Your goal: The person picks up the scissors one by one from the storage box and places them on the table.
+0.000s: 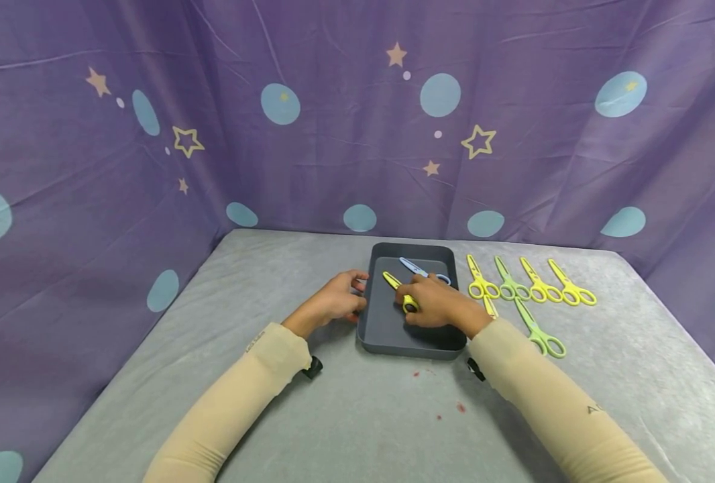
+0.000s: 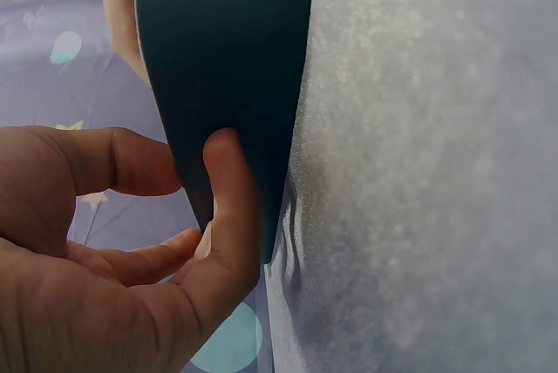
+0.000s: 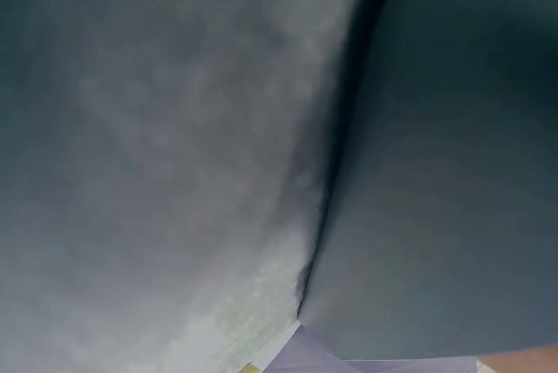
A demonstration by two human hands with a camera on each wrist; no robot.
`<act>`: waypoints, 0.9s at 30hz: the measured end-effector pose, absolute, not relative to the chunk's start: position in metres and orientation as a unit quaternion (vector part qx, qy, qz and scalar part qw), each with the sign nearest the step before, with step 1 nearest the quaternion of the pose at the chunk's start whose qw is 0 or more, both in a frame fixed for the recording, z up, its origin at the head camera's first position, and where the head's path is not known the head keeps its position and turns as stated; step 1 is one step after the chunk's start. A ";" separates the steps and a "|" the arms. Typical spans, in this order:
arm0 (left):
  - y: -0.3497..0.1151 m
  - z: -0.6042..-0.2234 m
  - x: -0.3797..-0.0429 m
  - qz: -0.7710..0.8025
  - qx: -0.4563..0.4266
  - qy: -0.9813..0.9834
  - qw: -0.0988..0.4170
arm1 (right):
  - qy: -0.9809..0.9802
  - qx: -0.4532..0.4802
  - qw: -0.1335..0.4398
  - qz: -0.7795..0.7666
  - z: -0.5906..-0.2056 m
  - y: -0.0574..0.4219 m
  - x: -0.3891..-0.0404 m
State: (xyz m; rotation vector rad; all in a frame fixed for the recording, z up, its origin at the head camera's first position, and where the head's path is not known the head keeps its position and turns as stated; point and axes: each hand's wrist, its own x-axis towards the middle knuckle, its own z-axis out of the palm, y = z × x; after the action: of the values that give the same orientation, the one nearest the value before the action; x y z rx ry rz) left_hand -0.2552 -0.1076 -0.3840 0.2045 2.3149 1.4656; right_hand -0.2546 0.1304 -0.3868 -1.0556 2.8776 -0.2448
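In the head view my right hand (image 1: 432,302) is over a dark grey tray (image 1: 388,339) and grips yellow scissors (image 1: 392,279) by the handles. Their blades point to the far left, and the fingers hide part of the handles. Light blue scissors (image 1: 414,267) lie in the tray just beyond that hand. At the tray's left side is my left hand (image 1: 333,300), its fingertips touching the outer wall and rim. The left wrist view shows one fingertip (image 2: 227,151) flat on this wall.
Right of the tray, several yellow scissors (image 1: 569,285) and green scissors (image 1: 535,329) lie on the grey cloth-covered table (image 1: 345,416). One yellow pair is partly hidden by the right arm. A purple curtain (image 1: 345,154) stands behind the table.
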 end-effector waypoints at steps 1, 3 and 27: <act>-0.107 -0.384 -0.255 0.524 0.073 0.826 0.196 | 0.937 -0.338 0.036 -0.078 -0.387 0.130 -0.255; -0.107 -0.383 -0.254 0.526 0.071 0.824 0.198 | 0.941 -0.328 0.043 -0.075 -0.387 0.130 -0.255; -0.107 -0.378 -0.253 0.521 0.073 0.826 0.201 | 0.953 -0.293 0.062 -0.050 -0.383 0.126 -0.257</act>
State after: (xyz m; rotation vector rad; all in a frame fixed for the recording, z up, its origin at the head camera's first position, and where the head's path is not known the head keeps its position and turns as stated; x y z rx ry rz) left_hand -0.2528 -0.1068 -0.3782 0.2053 2.3086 1.4570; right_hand -0.2568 0.1262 -0.3833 -0.8872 2.8798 -0.1519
